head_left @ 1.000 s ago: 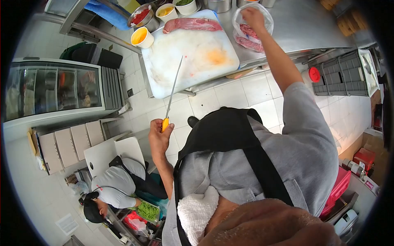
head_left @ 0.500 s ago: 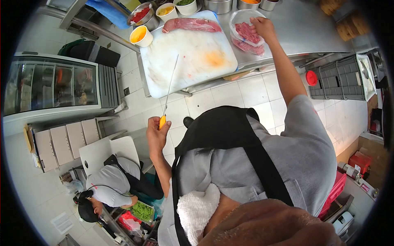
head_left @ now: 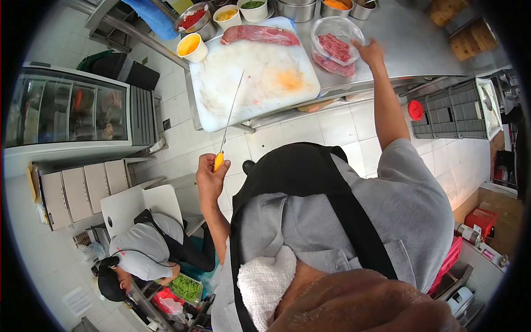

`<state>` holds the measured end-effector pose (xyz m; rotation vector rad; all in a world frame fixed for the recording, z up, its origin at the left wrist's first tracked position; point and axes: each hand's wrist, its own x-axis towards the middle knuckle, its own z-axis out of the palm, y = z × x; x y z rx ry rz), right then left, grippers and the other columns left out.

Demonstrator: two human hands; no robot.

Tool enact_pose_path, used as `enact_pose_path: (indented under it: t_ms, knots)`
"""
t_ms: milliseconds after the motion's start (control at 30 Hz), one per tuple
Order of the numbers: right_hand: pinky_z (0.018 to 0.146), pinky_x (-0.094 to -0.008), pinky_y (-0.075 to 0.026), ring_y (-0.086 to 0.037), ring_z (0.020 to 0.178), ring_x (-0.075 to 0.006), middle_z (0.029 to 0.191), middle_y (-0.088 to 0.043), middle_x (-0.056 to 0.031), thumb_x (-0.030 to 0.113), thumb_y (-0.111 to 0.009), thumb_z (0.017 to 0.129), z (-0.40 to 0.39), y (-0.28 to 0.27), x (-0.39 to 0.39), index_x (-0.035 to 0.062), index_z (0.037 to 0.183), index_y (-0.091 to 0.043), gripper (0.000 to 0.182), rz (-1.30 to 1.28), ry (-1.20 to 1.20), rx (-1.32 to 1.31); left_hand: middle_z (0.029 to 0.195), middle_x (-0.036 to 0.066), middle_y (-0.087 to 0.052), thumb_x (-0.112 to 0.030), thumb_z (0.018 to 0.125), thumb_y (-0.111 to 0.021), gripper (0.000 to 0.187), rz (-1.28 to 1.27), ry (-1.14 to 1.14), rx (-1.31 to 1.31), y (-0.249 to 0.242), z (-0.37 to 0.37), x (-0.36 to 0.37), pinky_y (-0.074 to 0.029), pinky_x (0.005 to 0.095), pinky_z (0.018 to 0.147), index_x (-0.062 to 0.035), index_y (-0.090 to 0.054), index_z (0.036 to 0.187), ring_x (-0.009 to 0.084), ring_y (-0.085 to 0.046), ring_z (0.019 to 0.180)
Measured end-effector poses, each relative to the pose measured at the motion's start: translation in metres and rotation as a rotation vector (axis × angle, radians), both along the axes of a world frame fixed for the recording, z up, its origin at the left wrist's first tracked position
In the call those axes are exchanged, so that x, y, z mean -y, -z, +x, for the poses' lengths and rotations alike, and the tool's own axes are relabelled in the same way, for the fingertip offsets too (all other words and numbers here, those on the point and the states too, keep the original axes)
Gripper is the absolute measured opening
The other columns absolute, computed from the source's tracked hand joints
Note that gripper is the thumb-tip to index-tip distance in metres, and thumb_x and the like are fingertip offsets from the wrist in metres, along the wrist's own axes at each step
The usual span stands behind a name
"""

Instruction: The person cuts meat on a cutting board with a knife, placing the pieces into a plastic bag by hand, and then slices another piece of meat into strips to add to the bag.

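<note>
My left hand (head_left: 210, 176) is wrapped round the yellow handle of a long thin knife (head_left: 232, 113), its blade pointing up over the near part of the white cutting board (head_left: 249, 88). A long piece of raw meat (head_left: 260, 35) lies along the board's far edge. To the right of the board, a clear plastic bag (head_left: 327, 26) with sliced raw meat (head_left: 334, 47) in it rests on the steel counter. My right hand (head_left: 371, 53) is at the bag's right rim, fingers apart, thumb side toward the opening.
Tubs of orange (head_left: 192, 46), yellow (head_left: 227, 16) and green (head_left: 253, 6) food stand round the board's far left, with a metal bowl of red pieces (head_left: 193, 20). Steel pots (head_left: 296, 10) line the back. A co-worker (head_left: 145, 246) bends over a tray of greens (head_left: 186, 288) at lower left.
My right hand has come out of the bag and moved right to its rim, its fingers now apart. The left hand still holds the knife in nearly the same place.
</note>
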<state>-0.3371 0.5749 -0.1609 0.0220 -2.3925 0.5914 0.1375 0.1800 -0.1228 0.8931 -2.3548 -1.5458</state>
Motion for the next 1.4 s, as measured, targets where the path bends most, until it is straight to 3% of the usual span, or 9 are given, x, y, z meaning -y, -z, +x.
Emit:
enact_pose_path:
  t_ms: [67, 200, 300, 367, 433, 600, 1033, 1267, 1400]
  knots:
    - [0.082, -0.0329, -0.055, -0.067, 0.083, -0.0213, 0.098, -0.069, -0.0154, 0.043, -0.077, 0.081, -0.001, -0.005, -0.008, -0.0081, 0.118, -0.064, 0.065, -0.704, -0.323, 0.908, 0.09, 0.005, -0.06, -0.009, 0.084, -0.079, 0.034, -0.017, 0.003, 0.0, 0.0, -0.002, 0.004, -0.05, 0.0257, 0.069, 0.0009, -0.053, 0.103, 0.0112, -0.057, 0.077]
    - [0.085, -0.0334, -0.054, -0.065, 0.089, -0.0204, 0.101, -0.068, -0.0149, 0.043, -0.078, 0.082, -0.022, -0.083, -0.023, -0.009, 0.113, -0.064, 0.062, -0.573, -0.332, 0.824, 0.092, 0.007, -0.062, -0.009, 0.084, -0.078, 0.034, -0.047, 0.032, 0.04, -0.012, -0.004, 0.003, -0.05, 0.0261, 0.072, 0.0011, -0.053, 0.105, 0.0117, -0.058, 0.08]
    - [0.087, -0.0338, -0.053, -0.064, 0.097, -0.0195, 0.109, -0.068, -0.0142, 0.043, -0.077, 0.083, 0.024, -0.13, 0.037, -0.0053, 0.112, -0.067, 0.057, -0.16, -0.323, 0.243, 0.093, 0.007, -0.062, -0.009, 0.084, -0.078, 0.034, -0.017, -0.01, 0.017, -0.016, -0.005, 0.001, -0.05, 0.0263, 0.073, 0.0013, -0.053, 0.106, 0.0118, -0.059, 0.082]
    - [0.09, -0.035, -0.051, -0.065, 0.106, -0.0242, 0.118, -0.068, -0.0162, 0.042, -0.076, 0.084, 0.032, -0.13, 0.084, 0.0001, 0.122, -0.065, 0.058, -0.363, -0.837, 0.241, 0.093, 0.007, -0.062, -0.009, 0.085, -0.078, 0.035, -0.009, -0.047, 0.031, -0.017, 0.0, -0.002, -0.05, 0.0262, 0.073, 0.0015, -0.053, 0.106, 0.0119, -0.059, 0.082]
    - [0.095, -0.0373, -0.05, -0.063, 0.115, -0.0302, 0.123, -0.067, -0.0168, 0.041, -0.075, 0.084, 0.035, -0.108, 0.148, 0.0037, 0.131, -0.062, 0.062, -0.38, -1.139, 0.658, 0.093, 0.007, -0.062, -0.009, 0.085, -0.078, 0.035, -0.027, -0.035, 0.006, -0.024, 0.003, -0.006, -0.05, 0.0262, 0.073, 0.0016, -0.053, 0.107, 0.0121, -0.059, 0.082]
    - [0.098, -0.0418, -0.049, -0.063, 0.112, -0.0356, 0.127, -0.063, -0.0187, 0.038, -0.075, 0.08, 0.023, -0.015, 0.263, 0.0079, 0.133, -0.058, 0.063, 0.424, -0.688, 0.351, 0.09, 0.003, -0.06, -0.008, 0.084, -0.08, 0.035, 0.007, -0.143, -0.009, -0.028, 0.029, -0.021, -0.048, 0.0238, 0.071, -0.0009, -0.053, 0.106, 0.0097, -0.057, 0.079]
    - [0.084, -0.0458, -0.051, -0.065, 0.101, -0.038, 0.098, -0.068, -0.0215, 0.038, -0.076, 0.08, 0.057, -0.017, 0.239, 0.0053, 0.103, -0.066, 0.042, 0.29, -0.957, 0.532, 0.084, 0.009, -0.064, -0.013, 0.084, -0.079, 0.034, -0.109, -0.185, -0.029, 0.003, 0.08, 0.014, -0.051, 0.0285, 0.069, 0.0007, -0.055, 0.103, 0.0142, -0.06, 0.074]
    - [0.089, -0.0464, -0.051, -0.059, 0.114, -0.0395, 0.128, -0.059, -0.0203, 0.036, -0.075, 0.082, 0.09, -0.022, 0.247, 0.0073, 0.121, -0.061, 0.051, 0.294, -0.802, 0.305, 0.092, 0.004, -0.06, -0.009, 0.086, -0.077, 0.032, 0.031, -0.108, -0.003, -0.019, 0.067, 0.023, -0.047, 0.0239, 0.071, -0.0012, -0.053, 0.106, 0.0104, -0.057, 0.081]
    - [0.109, -0.0459, -0.039, -0.041, 0.136, -0.0388, 0.149, -0.041, -0.023, 0.039, -0.07, 0.087, 0.166, 0.023, 0.234, 0.0073, 0.153, -0.031, 0.083, 0.296, -0.984, 0.251, 0.092, 0.004, -0.06, -0.008, 0.086, -0.077, 0.032, 0.048, -0.079, 0.007, -0.012, 0.068, 0.033, -0.047, 0.0235, 0.07, -0.0012, -0.053, 0.106, 0.0102, -0.057, 0.08]
